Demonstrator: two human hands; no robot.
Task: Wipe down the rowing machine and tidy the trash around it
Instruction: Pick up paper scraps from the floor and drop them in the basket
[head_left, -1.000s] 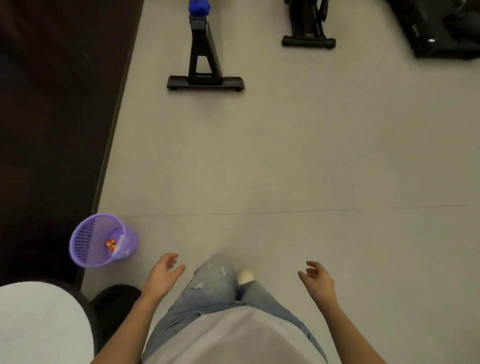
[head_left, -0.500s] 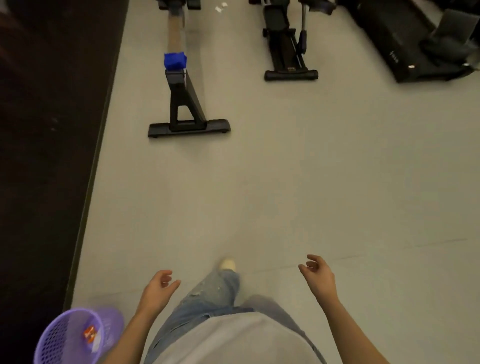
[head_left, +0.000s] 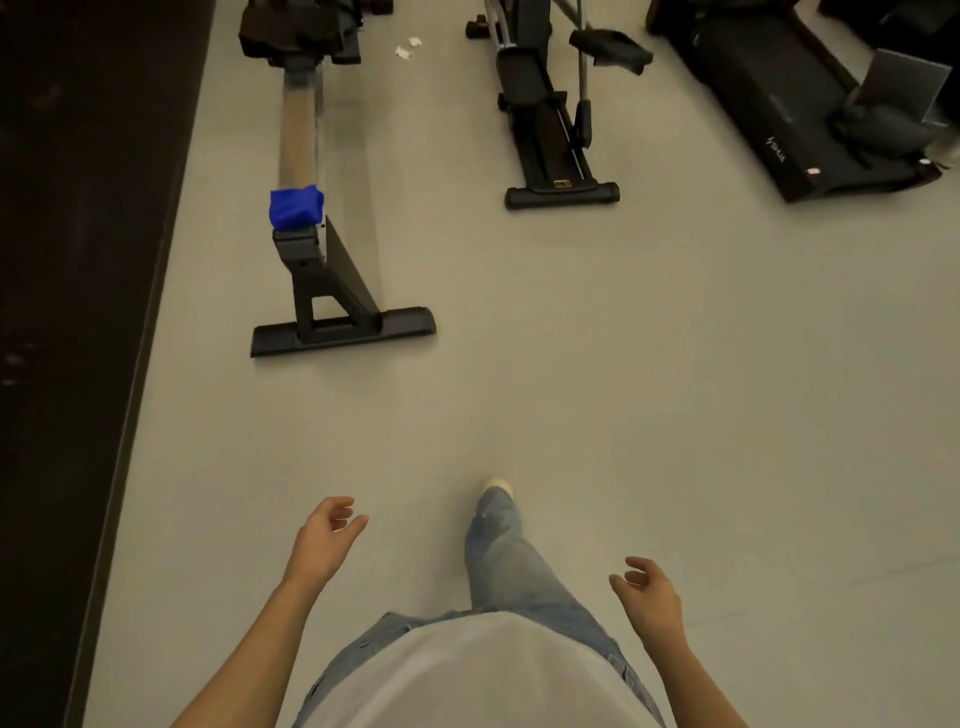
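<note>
The person is walking toward the rowing machine (head_left: 311, 218), which is lying ahead and to the left, with its rear stand nearest. A blue cloth (head_left: 296, 207) is sitting on the rail just above that stand. Two small white scraps of trash (head_left: 408, 48) are lying on the floor beside the machine's far end. The left hand (head_left: 324, 540) and right hand (head_left: 649, 597) are hanging loose, fingers half-curled and holding nothing. This is looking like the approach step; next, a hand is likely needing to reach the cloth and close on it.
</note>
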